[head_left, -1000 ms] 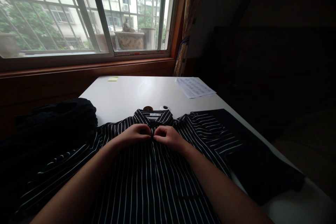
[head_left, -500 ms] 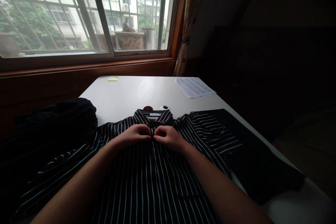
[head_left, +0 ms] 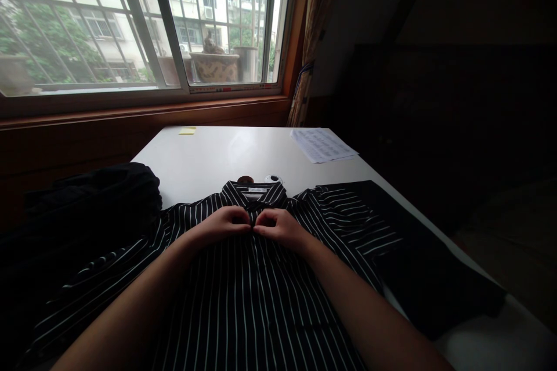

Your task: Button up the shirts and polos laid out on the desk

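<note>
A black shirt (head_left: 235, 290) with thin white stripes lies spread face up on the table, its collar pointing away from me. My left hand (head_left: 228, 221) and my right hand (head_left: 277, 226) meet at the front placket, just below the collar (head_left: 278, 192). Each has thumb and fingers pinched together on the shirt's cloth, the fingertips almost touching. Whether a button sits between them is too small and dark to tell. The right sleeve side of the shirt rests over a plain black cloth (head_left: 435, 278).
A dark heap of cloth (head_left: 100, 197) stands at the left. Beyond the collar lie a brown round object (head_left: 245, 179) and a white round one with a dark centre (head_left: 274, 178). Printed sheets (head_left: 322, 145) and a yellow note (head_left: 187, 130) lie on the white table (head_left: 217, 153), below a barred window (head_left: 183, 23).
The hands stay at the same spot on the placket; the right fingertips have shifted very slightly toward the left ones. The shirt and everything around it look the same.
</note>
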The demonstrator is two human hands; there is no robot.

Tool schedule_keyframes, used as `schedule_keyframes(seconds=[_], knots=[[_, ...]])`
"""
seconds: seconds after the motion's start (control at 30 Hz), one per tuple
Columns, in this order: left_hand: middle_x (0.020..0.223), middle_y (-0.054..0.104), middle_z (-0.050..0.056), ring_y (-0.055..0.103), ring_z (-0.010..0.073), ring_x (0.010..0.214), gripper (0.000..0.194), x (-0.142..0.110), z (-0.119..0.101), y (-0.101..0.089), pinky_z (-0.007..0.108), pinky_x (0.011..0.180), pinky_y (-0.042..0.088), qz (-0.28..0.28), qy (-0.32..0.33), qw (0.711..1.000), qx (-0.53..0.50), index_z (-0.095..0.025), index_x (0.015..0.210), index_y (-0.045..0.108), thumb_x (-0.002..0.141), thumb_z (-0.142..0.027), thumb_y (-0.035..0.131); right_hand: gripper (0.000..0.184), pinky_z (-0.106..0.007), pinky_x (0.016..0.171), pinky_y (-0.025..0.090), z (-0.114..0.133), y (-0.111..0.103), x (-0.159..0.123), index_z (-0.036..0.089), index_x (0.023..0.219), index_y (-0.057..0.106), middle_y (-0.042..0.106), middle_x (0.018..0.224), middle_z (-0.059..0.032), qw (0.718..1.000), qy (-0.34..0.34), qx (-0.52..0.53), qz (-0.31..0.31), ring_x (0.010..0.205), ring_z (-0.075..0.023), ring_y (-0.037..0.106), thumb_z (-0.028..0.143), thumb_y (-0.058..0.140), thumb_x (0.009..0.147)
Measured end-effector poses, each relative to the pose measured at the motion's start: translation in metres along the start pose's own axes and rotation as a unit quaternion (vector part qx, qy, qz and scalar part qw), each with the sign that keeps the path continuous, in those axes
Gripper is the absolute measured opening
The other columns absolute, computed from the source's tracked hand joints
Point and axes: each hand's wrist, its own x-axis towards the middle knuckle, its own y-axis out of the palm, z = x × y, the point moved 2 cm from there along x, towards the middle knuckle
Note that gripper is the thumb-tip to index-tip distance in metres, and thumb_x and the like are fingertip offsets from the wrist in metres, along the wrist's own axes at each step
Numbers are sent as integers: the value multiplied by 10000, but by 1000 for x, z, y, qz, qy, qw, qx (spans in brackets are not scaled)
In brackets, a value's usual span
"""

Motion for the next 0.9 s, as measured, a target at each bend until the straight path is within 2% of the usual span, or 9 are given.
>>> schedule_keyframes(seconds=[0.17,0.27,0.37,0.53,0.67,0.77,0.9], knots=[[898,648,36,607,200,870,200,-1,-1,0,281,771,469,2,6,1000,-4,-158,896,685,831,-341,638,152,-242,643,451,1,-1,-1,167,834,687,653,764,-6,1000,-6,-6,4,705,-136,584,317,695,812],[909,645,40,606,202,883,209,-1,0,1,286,784,472,1,8,1000,-7,-158,904,685,834,-350,639,149,-240,651,442,0,-1,-1,176,866,665,647,792,-2,1000,-16,-7,-20,715,-131,568,323,671,837],[905,642,39,603,196,872,215,0,3,1,287,777,475,3,8,1000,-9,-157,908,685,836,-355,641,186,-230,620,426,-2,0,-1,199,1004,637,602,759,28,998,-22,11,-50,666,-115,530,302,655,850],[890,651,36,606,193,868,211,2,8,2,286,775,476,-3,20,1000,-8,-155,899,687,833,-352,649,354,-237,635,434,-3,2,0,235,1190,630,606,749,35,998,-46,-36,-29,653,-117,538,190,628,840],[894,650,37,611,195,873,224,2,8,2,287,781,482,-5,22,1000,1,-161,901,698,834,-370,651,260,-263,692,453,-2,2,1,232,1085,699,687,830,5,993,-66,-89,-32,715,-139,590,174,617,845],[905,655,40,617,200,887,235,1,6,1,293,799,490,-4,21,1000,1,-164,912,704,836,-380,654,172,-276,746,472,-1,2,1,219,994,717,721,889,-10,993,-71,-89,-42,786,-156,632,194,614,859],[935,669,46,625,206,912,254,1,3,1,300,821,496,2,16,1000,-12,-166,942,708,850,-393,642,142,-280,761,482,-3,2,1,217,960,712,729,879,-11,992,-68,-91,-56,807,-163,651,190,624,852]])
